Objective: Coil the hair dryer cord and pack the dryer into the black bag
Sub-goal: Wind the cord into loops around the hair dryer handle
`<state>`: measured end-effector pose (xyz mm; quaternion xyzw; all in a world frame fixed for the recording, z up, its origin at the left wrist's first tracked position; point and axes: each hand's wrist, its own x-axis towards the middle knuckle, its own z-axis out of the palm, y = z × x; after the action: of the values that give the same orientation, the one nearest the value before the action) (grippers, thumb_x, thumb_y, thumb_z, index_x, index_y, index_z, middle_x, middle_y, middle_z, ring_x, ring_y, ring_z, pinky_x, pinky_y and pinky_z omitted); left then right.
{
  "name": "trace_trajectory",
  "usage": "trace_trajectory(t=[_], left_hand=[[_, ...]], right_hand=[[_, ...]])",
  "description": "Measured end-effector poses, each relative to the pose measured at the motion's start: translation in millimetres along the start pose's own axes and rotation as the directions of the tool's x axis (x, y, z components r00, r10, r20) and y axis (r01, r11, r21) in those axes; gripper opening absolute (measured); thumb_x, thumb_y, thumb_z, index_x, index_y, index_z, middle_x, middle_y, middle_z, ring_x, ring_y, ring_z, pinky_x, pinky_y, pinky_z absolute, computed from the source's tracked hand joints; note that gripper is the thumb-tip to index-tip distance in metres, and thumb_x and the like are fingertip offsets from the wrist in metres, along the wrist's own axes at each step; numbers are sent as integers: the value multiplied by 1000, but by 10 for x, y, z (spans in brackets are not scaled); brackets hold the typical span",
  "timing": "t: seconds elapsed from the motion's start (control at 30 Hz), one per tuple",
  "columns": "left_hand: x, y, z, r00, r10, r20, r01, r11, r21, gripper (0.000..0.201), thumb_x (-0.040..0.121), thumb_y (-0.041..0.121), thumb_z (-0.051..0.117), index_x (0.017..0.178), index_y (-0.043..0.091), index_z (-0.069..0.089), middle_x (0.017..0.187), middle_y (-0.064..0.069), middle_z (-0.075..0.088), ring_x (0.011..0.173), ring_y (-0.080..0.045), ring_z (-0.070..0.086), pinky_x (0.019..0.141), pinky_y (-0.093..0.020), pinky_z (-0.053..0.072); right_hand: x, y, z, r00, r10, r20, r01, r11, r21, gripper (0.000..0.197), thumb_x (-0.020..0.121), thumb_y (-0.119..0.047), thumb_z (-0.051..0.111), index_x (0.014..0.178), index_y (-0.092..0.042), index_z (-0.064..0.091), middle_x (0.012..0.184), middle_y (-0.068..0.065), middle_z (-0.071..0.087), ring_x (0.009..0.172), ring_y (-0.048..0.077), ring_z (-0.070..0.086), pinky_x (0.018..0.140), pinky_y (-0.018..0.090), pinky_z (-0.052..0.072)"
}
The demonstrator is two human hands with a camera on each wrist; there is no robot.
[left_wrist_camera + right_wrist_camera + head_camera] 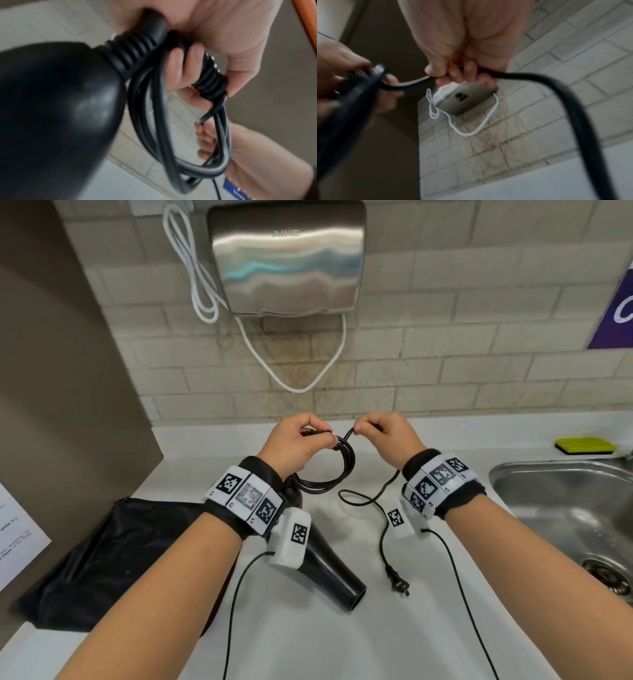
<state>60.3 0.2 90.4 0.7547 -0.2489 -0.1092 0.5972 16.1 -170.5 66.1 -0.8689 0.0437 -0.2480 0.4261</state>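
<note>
Pale brick-tile wall point(445, 364) behind, grey counter point(342, 638) below, steel sink point(565, 508) set in at far right. Mounted on the wall, a steel hand dryer point(287, 261), its white cable point(298, 381) looped and sagging beneath. Raised over the counter near the wall, left hand point(298, 445) with fingers curled round a bundle of loops of the black cord point(337, 470); from the left wrist view, several turns gathered under thumb and fingers beside the ribbed strain relief point(135, 52) at the base of the hair dryer point(329, 573). Close beside it, right hand point(385, 434) pinching a single strand of the same cord between thumb and curled fingers, hands nearly touching. From the right hand, loose cord trailing down to the counter in a curve, ending at the plug point(397, 580), flat on the surface and well apart from the loops. Dryer body lying on the counter under the left wrist, nozzle pointing toward the near edge, partly hidden by the wrist band. Black bag point(113, 563) flat at left, just beside the dryer, mouth state impossible to tell. Yellow sponge point(584, 445) on the ledge behind the sink. Purple sign point(616, 302) at the right edge of the wall, white paper point(17, 542) at far left.
</note>
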Motion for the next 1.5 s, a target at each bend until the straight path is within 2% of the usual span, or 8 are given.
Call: trace_trajectory(t=[0.2, 0.43, 0.67, 0.9, 1.13, 1.3, 1.37, 1.5], left_hand=[[-11, 71, 8, 987, -2, 160, -46, 954, 296, 26, 86, 24, 62, 111, 30, 63, 74, 17, 50, 53, 3, 46, 46, -8, 32], [20, 67, 52, 995, 29, 100, -48, 980, 194, 20, 85, 14, 62, 103, 16, 71, 76, 12, 63, 43, 14, 47, 43, -1, 33], [3, 57, 149, 999, 25, 35, -27, 998, 61, 18, 85, 10, 62, 99, 13, 71, 75, 5, 66, 43, 11, 51, 43, 1, 31], [-28, 61, 172, 999, 26, 37, -29, 995, 94, 18, 85, 11, 62, 101, 14, 71, 75, 6, 66, 41, 11, 50, 42, 0, 30], [-75, 89, 167, 999, 29, 44, -34, 992, 122, 20, 85, 12, 61, 104, 12, 70, 76, 5, 65, 39, 10, 48, 42, 1, 30], [-91, 84, 156, 999, 21, 43, -25, 994, 109, 21, 85, 11, 61, 104, 11, 70, 74, 6, 65, 42, 11, 50, 42, 2, 30], [-98, 81, 141, 999, 19, 34, -22, 995, 98, 20, 86, 12, 61, 104, 11, 69, 74, 5, 65, 40, 10, 49, 43, 1, 30], [-92, 63, 110, 999, 13, -29, -11, 999, 49, 19, 88, 17, 60, 104, 12, 68, 76, 4, 65, 38, 9, 46, 44, -3, 30]], right_hand=[[-13, -213, 13, 957, -247, -150, 230, 965, -126, 15, 88, -7, 56, 84, 2, 67, 72, -2, 54, 62, -5, 43, 61, 3, 33], [-75, -138, 12, 924, -325, -203, 271, 929, -253, 24, 85, -31, 53, 91, -12, 67, 88, -2, 61, 89, 20, 47, 81, 24, 35], [-391, 365, 28, 966, 257, -12, -243, 895, -375, 28, 87, -22, 57, 112, -11, 53, 114, 10, 54, 108, 26, 51, 84, 27, 38], [-798, 608, 302, 613, 679, 405, -152, 604, -782, 41, 85, -39, 57, 112, -8, 59, 119, 8, 60, 99, 21, 55, 91, 33, 45], [-892, 796, 579, 538, 714, 448, -88, 576, -813, 46, 71, -34, 74, 106, -6, 63, 93, 4, 62, 86, 21, 58, 75, 28, 48], [-915, 806, 580, 602, 692, 398, -54, 533, -845, 11, 75, -18, 60, 69, -10, 55, 73, 4, 57, 77, 25, 60, 74, 30, 52], [-874, 727, 486, 642, 655, 398, -118, 598, -793, 11, 85, -16, 53, 86, -6, 59, 81, 4, 54, 77, 22, 54, 71, 27, 46], [-787, 499, 257, 761, 434, 481, -399, 899, -179, 13, 88, -2, 52, 79, -12, 54, 71, 2, 55, 53, 10, 51, 57, 19, 44]])
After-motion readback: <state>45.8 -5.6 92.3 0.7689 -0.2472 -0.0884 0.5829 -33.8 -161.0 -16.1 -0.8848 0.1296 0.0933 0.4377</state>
